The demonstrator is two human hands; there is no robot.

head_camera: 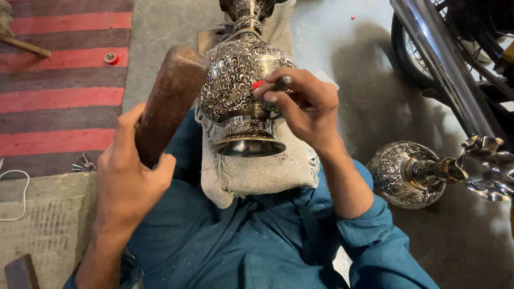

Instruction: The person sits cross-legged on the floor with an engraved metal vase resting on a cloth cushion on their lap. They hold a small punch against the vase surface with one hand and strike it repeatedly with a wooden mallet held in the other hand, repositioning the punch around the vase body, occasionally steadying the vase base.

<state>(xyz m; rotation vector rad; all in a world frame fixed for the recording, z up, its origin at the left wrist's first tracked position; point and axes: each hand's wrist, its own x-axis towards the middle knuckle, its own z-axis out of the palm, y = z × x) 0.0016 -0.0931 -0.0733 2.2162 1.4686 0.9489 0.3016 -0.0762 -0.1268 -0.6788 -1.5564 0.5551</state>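
A seated person in teal clothing works on an engraved metal vase that lies on its side across the lap, its round foot toward the wearer and its narrow neck pointing away. The vase rests on a coarse beige sackcloth spread over the legs. Its rounded belly is covered in fine silver scrollwork on a dark ground.

The left hand is wrapped around the handle end of a brown wooden mallet, fingers closed tight on it, thumb along the side. The mallet's thick rounded head stands raised just beside the vase's belly, close to its left flank; whether wood touches metal cannot be told.

The right hand pinches a thin metal chisel with a red tip between thumb and fingers, all clamped together on the shaft. The red end sits against the vase's decorated surface, on its right shoulder.

On the concrete floor to the right lies a second engraved vase, also on its side, its fluted polished mouth turned right. Beyond it rises a motorcycle's chrome exhaust pipe with a spoked wheel behind. To the left lies a red and grey striped rug, a small red tape roll on it, a bunch of keys at its near edge and a white cord nearby.
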